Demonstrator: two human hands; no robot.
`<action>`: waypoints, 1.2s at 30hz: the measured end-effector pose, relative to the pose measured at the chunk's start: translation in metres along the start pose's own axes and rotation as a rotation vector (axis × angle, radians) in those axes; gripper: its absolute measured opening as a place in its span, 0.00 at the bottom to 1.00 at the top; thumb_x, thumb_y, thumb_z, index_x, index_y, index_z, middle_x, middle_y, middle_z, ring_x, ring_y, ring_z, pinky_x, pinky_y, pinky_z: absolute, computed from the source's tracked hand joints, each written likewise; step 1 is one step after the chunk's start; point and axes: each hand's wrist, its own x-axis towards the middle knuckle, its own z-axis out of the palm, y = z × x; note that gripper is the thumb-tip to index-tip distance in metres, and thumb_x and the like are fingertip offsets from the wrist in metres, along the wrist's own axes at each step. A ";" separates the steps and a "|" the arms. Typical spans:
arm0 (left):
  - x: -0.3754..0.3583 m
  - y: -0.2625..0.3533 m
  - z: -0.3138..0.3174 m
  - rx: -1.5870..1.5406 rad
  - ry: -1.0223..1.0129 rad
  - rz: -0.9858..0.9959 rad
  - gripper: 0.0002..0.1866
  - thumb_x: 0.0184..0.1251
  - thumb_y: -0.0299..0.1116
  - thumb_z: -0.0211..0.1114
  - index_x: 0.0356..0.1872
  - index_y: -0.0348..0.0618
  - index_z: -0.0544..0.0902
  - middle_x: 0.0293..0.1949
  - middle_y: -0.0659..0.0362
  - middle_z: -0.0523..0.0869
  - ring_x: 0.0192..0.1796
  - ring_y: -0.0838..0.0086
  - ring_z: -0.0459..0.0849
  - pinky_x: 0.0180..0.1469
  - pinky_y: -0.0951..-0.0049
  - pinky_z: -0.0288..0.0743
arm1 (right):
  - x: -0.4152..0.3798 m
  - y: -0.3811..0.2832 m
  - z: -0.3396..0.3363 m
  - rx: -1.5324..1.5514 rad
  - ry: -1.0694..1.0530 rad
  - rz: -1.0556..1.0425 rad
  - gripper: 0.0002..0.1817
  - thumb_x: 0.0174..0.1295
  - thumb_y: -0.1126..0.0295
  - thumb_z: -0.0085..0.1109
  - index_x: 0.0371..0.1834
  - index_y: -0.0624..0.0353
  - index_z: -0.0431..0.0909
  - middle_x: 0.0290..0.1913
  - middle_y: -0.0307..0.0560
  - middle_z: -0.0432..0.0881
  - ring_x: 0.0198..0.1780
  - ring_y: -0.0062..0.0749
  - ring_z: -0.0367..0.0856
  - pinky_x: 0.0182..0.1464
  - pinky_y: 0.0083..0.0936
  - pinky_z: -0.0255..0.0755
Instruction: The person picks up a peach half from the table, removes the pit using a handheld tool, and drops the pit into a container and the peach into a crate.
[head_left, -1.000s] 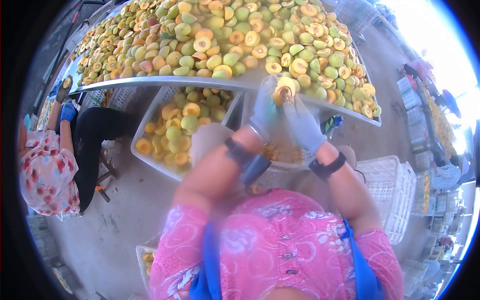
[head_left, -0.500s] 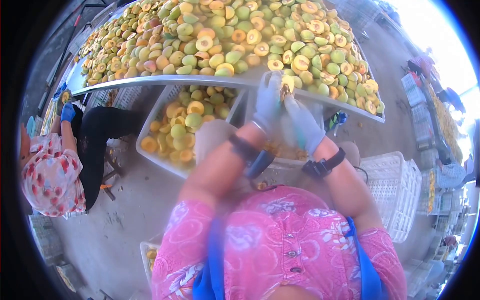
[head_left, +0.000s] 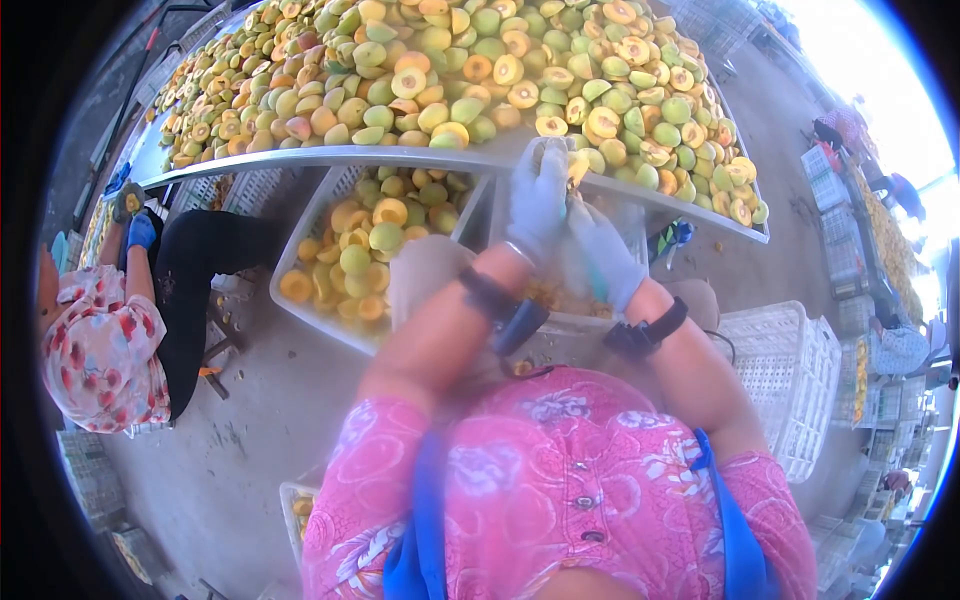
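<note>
My left hand (head_left: 540, 205), in a pale glove, is closed around a yellow apricot half (head_left: 577, 168) at the near edge of the sorting table. Just below it my right hand (head_left: 608, 255), also gloved, has its fingers pinched together and pointed up at the fruit. Whatever sits in those fingers is too small and blurred to name. Beyond both hands, a heap of cut apricots (head_left: 430, 85), green to orange, covers the metal-edged table (head_left: 330, 157).
Under the table edge stand a crate of apricots (head_left: 360, 245) and a second white bin (head_left: 635, 225) below my hands. Stacked white crates (head_left: 780, 380) are at my right. A co-worker (head_left: 105, 330) sits at the left with a blue-gloved hand (head_left: 141, 232).
The apricot half and my fingers have shifted slightly, and my right hand has dropped a little from the fruit. At the left, the co-worker's hands have moved.
</note>
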 end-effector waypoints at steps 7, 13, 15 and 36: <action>0.005 0.000 -0.009 -0.315 -0.199 -0.451 0.27 0.76 0.53 0.43 0.43 0.37 0.79 0.35 0.56 0.84 0.36 0.72 0.83 0.39 0.73 0.78 | -0.014 0.001 -0.009 -0.128 -0.042 0.047 0.19 0.73 0.56 0.44 0.53 0.61 0.74 0.42 0.34 0.75 0.41 0.16 0.70 0.45 0.16 0.67; 0.001 0.003 -0.002 -0.270 -0.256 -0.474 0.27 0.77 0.50 0.44 0.39 0.35 0.81 0.33 0.55 0.86 0.34 0.72 0.84 0.40 0.73 0.78 | -0.014 0.019 -0.032 0.216 -0.218 0.168 0.14 0.73 0.56 0.47 0.48 0.54 0.75 0.39 0.30 0.75 0.37 0.13 0.72 0.39 0.14 0.69; -0.002 0.005 -0.003 -0.201 -0.308 -0.442 0.26 0.76 0.49 0.45 0.38 0.35 0.82 0.33 0.55 0.86 0.34 0.72 0.84 0.40 0.74 0.78 | -0.016 0.025 -0.031 0.260 -0.254 0.216 0.14 0.73 0.56 0.47 0.48 0.52 0.75 0.38 0.29 0.75 0.36 0.12 0.72 0.38 0.14 0.69; -0.041 0.003 0.001 -0.099 -0.465 -0.487 0.30 0.74 0.55 0.44 0.41 0.34 0.81 0.35 0.50 0.86 0.36 0.67 0.85 0.41 0.69 0.80 | -0.063 0.035 -0.046 0.836 -0.826 0.408 0.17 0.74 0.50 0.39 0.36 0.48 0.70 0.13 0.24 0.56 0.06 0.12 0.51 0.06 0.16 0.44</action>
